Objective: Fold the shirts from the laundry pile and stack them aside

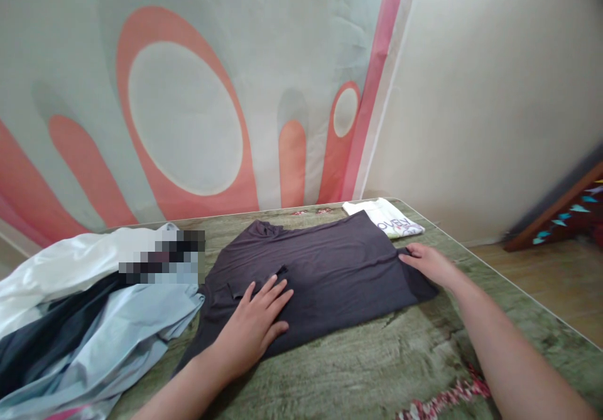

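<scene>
A dark grey-purple shirt (325, 275) lies spread out across the table, its hem toward the right and its upper part toward the left. On its left part, beside a small dark flap or strip on the cloth, my left hand (257, 323) rests palm down with the fingers spread. At the right end, my right hand (426, 264) pinches the hem between thumb and fingers, raising that edge slightly. The underside of the shirt is hidden.
Beyond the shirt, a white folded garment with printed lettering (379, 210) sits near the table's back right corner. A heap of white, black and pale blue clothes (136, 326) covers the left side. The green patterned table (339, 373) stands against a wall.
</scene>
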`<action>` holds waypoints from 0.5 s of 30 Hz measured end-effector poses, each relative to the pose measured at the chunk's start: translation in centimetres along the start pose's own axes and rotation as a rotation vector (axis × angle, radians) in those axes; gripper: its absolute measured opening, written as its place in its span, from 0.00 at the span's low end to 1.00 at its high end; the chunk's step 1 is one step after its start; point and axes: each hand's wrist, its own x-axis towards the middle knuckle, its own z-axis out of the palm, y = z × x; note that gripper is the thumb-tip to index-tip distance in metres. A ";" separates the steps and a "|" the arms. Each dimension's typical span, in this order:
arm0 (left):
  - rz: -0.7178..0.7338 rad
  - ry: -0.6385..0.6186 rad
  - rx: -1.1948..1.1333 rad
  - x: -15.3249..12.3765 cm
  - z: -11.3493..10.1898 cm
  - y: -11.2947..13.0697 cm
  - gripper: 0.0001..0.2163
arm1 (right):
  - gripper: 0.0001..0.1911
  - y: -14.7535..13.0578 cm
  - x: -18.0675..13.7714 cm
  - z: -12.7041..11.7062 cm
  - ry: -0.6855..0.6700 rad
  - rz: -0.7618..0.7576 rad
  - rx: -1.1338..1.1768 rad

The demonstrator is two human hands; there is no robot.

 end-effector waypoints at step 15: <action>-0.637 0.049 -0.012 -9.5 -3.7 -4.1 0.15 | 0.23 -0.1 -1.8 -1.2 -0.402 0.281 0.136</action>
